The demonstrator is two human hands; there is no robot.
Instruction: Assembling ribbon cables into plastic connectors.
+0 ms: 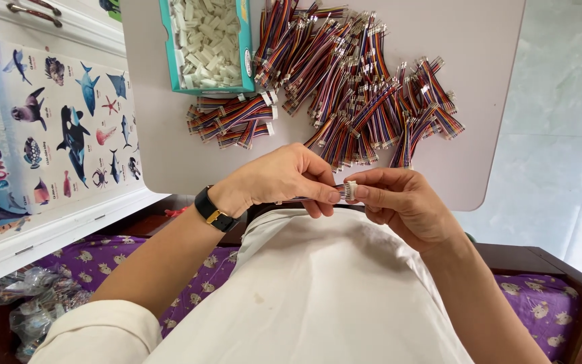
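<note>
My left hand pinches a short multicoloured ribbon cable near the front edge of a small white table. My right hand grips the white plastic connector at the cable's end, fingertip to fingertip with the left. Just beyond my left hand lies a small group of cables with white connectors fitted. A big loose heap of the same striped cables covers the table's far middle and right. A teal box of white connector housings stands at the far left of the table.
A poster of sea animals hangs on a white cabinet door at the left. Clear plastic bags lie at the lower left. Purple patterned fabric covers a dark wooden seat under me. Pale tiled floor shows at the right.
</note>
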